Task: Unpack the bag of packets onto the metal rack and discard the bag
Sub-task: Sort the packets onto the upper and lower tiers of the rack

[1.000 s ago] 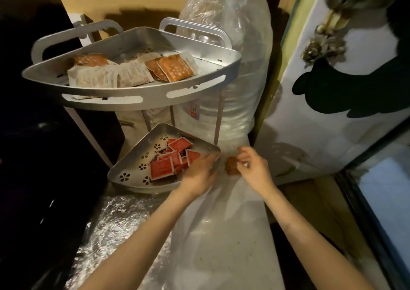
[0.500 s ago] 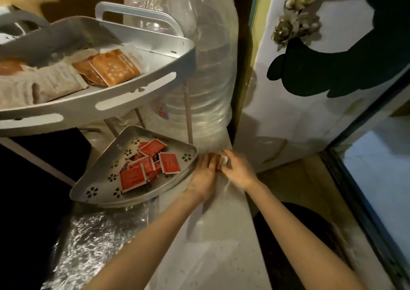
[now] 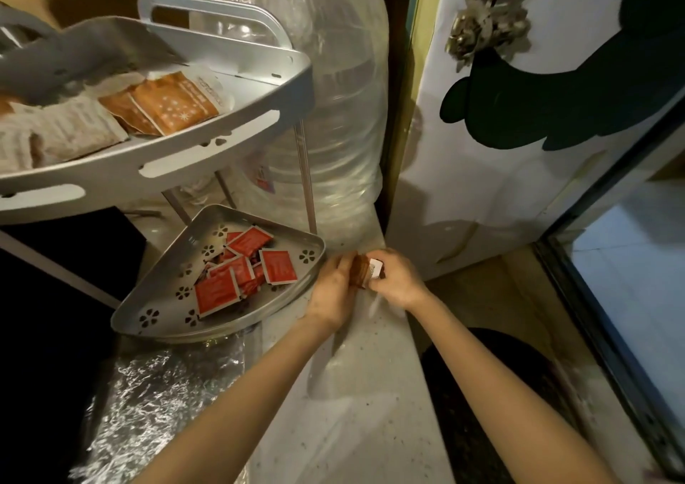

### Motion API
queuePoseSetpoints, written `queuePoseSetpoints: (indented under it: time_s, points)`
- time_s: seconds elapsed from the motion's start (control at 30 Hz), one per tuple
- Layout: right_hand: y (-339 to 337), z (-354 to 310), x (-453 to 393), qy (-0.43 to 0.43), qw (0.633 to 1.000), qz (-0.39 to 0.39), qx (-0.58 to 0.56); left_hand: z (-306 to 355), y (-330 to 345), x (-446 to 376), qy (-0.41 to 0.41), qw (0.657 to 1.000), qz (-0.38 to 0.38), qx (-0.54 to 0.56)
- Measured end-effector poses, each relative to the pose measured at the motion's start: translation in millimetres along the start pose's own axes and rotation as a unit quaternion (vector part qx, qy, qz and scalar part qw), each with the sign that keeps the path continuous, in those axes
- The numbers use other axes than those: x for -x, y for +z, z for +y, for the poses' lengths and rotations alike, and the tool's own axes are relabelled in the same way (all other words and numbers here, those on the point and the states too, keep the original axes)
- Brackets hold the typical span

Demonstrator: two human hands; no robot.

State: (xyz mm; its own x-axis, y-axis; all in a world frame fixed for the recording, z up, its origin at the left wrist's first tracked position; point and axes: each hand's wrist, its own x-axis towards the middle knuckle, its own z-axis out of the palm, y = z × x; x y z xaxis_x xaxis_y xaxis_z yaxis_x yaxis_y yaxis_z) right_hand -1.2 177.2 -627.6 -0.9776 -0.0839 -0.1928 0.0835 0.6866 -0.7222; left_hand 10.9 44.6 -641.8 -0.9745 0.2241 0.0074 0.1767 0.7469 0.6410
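Holding one brown packet [image 3: 365, 270] between them: left hand [image 3: 333, 291] and right hand [image 3: 398, 283], fingers curled closed on it, just right of the lower tray [image 3: 163, 298]. Lower tray: red packets [image 3: 241, 268], loosely piled. Upper tray [image 3: 230, 139] of the metal rack: orange and pale packets [image 3: 166, 103].

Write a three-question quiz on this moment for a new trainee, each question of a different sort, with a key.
1. True or false: the lower tray of the metal rack holds red packets.
2. Multiple choice: the small brown packet is A) lying on the upper tray, B) held between the left hand and the right hand, C) on the floor.
3. Fill in: the big clear water bottle stands ______ the rack, against the wall.

Key: 1 true; 2 B; 3 behind.
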Motion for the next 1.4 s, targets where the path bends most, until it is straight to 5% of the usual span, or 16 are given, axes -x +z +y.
queuePoseSetpoints:
  time_s: [0.23, 0.43, 0.9, 1.03, 1.4]
  points:
    - [-20, -27, 21, 0.073, 0.976, -0.058, -0.197, 12, -34, 18, 0.02, 0.998, -0.024, 0.063]
    - [-62, -85, 57, -0.007, 0.973, -0.065, -0.223, 46, -96, 43, 0.044, 0.987, -0.018, 0.151]
    - [-120, -273, 93, -0.294, 0.916, -0.011, -0.272, 108, -297, 101, 0.193, 0.947, 0.256, 0.017]
    - [-115, -302, 71, -0.309, 0.915, 0.015, -0.257, 98, -331, 89, 0.164, 0.947, 0.275, 0.002]
    - [-90, -303, 32, -0.289, 0.957, -0.017, -0.036, 57, -341, 61, 0.063, 0.974, 0.169, -0.138]
